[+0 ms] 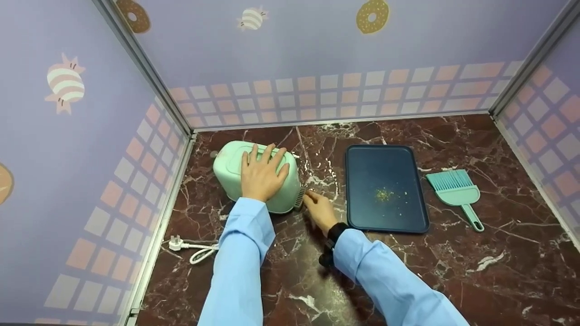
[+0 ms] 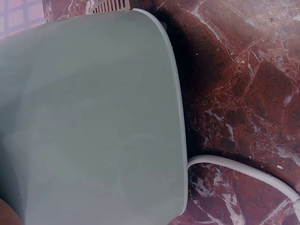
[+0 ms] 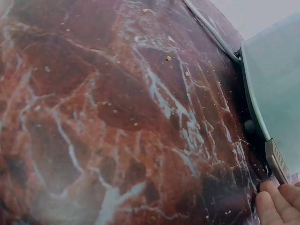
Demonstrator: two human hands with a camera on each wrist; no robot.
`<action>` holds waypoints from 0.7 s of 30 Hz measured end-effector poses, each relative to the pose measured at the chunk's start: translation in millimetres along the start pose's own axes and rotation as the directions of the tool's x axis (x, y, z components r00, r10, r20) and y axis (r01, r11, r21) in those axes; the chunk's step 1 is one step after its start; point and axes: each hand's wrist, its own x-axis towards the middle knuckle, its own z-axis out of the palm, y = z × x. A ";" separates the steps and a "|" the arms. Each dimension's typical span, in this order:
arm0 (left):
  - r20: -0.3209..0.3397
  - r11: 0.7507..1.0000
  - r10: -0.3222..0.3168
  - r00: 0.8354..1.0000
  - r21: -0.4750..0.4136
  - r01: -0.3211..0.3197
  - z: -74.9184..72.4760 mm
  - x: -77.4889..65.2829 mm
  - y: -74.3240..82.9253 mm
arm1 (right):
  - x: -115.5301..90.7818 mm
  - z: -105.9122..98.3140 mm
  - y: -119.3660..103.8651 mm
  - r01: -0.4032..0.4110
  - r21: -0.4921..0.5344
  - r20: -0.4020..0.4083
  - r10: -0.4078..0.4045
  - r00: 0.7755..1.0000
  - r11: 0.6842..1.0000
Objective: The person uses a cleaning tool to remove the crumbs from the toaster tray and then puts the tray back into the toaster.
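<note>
A mint-green toaster point(image 1: 231, 181) stands at the left of the marbled table. My left hand point(image 1: 263, 179) rests on its top with the fingers spread. In the left wrist view the toaster's smooth side point(image 2: 103, 126) fills most of the frame. From the toaster's right end, low down, a brownish slotted crumb tray point(image 1: 299, 198) sticks out. The fingers of my right hand point(image 1: 321, 212) are curled at the outer edge of this tray and pinch it. In the right wrist view the fingertips point(image 3: 267, 201) lie close against the end of the slotted front point(image 3: 277, 161).
A navy baking tray point(image 1: 383, 165) with a small heap of crumbs point(image 1: 384, 194) lies right of my right hand. Further right is a mint-green brush point(image 1: 457, 194). The white power cord and plug point(image 1: 176, 243) lie left of my forearm. Patterned walls point(image 1: 312, 54) enclose the table.
</note>
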 end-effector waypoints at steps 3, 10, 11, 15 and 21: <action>-0.001 1.000 0.002 1.000 0.004 -0.002 -0.3 -0.7 -0.2 | -1.9 0.6 2.6 0.012 -0.002 0.022 -0.012 1.000 1.000; -0.020 1.000 0.012 1.000 -0.002 -0.012 -0.1 -1.4 -0.2 | -6.1 1.8 3.6 0.025 -0.042 0.063 -0.022 0.998 0.999; -0.026 1.000 0.014 1.000 -0.006 -0.015 0.0 -1.5 0.0 | -6.7 1.9 3.5 0.031 -0.055 0.063 -0.027 0.998 0.998; -0.044 1.000 0.021 0.999 -0.004 -0.021 -0.1 -1.6 0.6 | -7.4 1.2 4.3 0.045 -0.094 0.075 -0.038 0.996 0.995; -0.023 1.000 0.011 1.000 -0.015 -0.011 -0.6 -2.0 1.3 | -8.4 0.7 5.8 0.060 -0.118 0.104 -0.047 0.993 0.991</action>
